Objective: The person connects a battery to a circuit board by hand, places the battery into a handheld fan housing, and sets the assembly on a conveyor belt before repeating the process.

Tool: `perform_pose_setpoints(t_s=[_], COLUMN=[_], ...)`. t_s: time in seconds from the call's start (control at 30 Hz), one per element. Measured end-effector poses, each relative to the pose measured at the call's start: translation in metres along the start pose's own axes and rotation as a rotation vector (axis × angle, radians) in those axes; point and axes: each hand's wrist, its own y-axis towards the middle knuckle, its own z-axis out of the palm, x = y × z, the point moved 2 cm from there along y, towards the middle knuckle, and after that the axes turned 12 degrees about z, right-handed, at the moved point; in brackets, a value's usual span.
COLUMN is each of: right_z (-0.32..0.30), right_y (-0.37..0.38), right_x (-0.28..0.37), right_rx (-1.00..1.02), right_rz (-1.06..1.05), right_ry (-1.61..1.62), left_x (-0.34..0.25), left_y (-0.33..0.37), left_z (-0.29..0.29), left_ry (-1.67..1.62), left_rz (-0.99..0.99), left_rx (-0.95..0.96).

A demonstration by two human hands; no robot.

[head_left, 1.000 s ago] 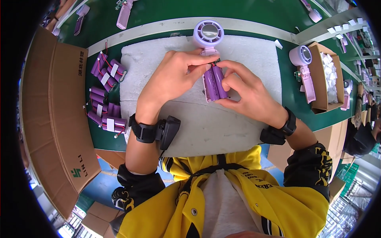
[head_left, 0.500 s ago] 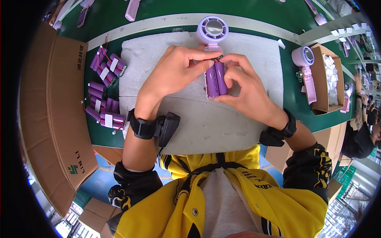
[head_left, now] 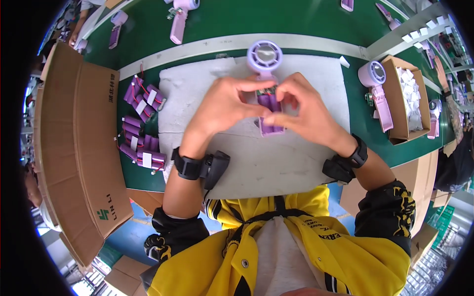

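A purple handheld fan (head_left: 264, 55) lies on the pale foam mat, its round head away from me and its opened handle toward me. Two purple battery cells (head_left: 270, 129) sit side by side in the handle, with a small green circuit board (head_left: 267, 91) above them. My left hand (head_left: 222, 106) is curled at the handle's left side, index finger across its top and thumb over the cells. On the other side my right hand (head_left: 311, 111) curls likewise, its thumb pressed on the cells beside the left thumb. The thumbs hide part of the cells.
Wired purple battery packs (head_left: 143, 106) lie left of the foam mat (head_left: 237, 167), beside a tall cardboard box (head_left: 96, 143). At right, another opened fan (head_left: 379, 96) stands by a carton of white slips (head_left: 409, 101). More fan parts (head_left: 178, 24) lie beyond the pale rail (head_left: 306, 42).
My left thumb has moved from the circuit board down onto the cells. My right thumb has slid up from the handle's lower end to meet it. The whole view has shifted slightly.
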Motion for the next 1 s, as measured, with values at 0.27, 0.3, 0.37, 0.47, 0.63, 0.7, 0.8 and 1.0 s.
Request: perform_pose_setpoints(t_s=[0.27, 0.3, 0.37, 0.47, 0.63, 0.7, 0.8, 1.0], right_z=[0.003, 0.003, -0.001, -0.009, -0.022, -0.028, -0.025, -0.029], right_y=[-0.003, -0.003, -0.004, -0.006, -0.013, -0.022, -0.034, -0.012], right_x=[-0.004, -0.005, -0.004, 0.001, 0.006, 0.022, 0.028, 0.015], right_rx=[-0.272, -0.266, -0.252, -0.129, -0.005, 0.014, 0.03, -0.086], right_rz=[0.034, 0.047, 0.052, 0.027, -0.177, -0.206, -0.203, -0.177], right_ry=[0.061, 0.077, 0.085, -0.075, -0.275, -0.345, -0.427, -0.586], left_x=[-0.008, -0.008, -0.01, -0.003, -0.005, -0.008, -0.008, 0.005], left_y=[0.002, 0.003, 0.005, 0.005, 0.008, 0.01, 0.01, 0.015], left_z=[0.023, 0.023, 0.022, 0.025, 0.024, 0.026, 0.029, 0.017], left_ry=[0.235, 0.257, 0.295, 0.307, 0.247, 0.246, 0.243, 0.239], left_rz=[0.124, 0.101, 0.058, 0.177, 0.195, 0.19, 0.177, 0.271], left_rx=[-0.001, 0.008, 0.029, 0.005, 0.078, 0.074, 0.086, -0.256])
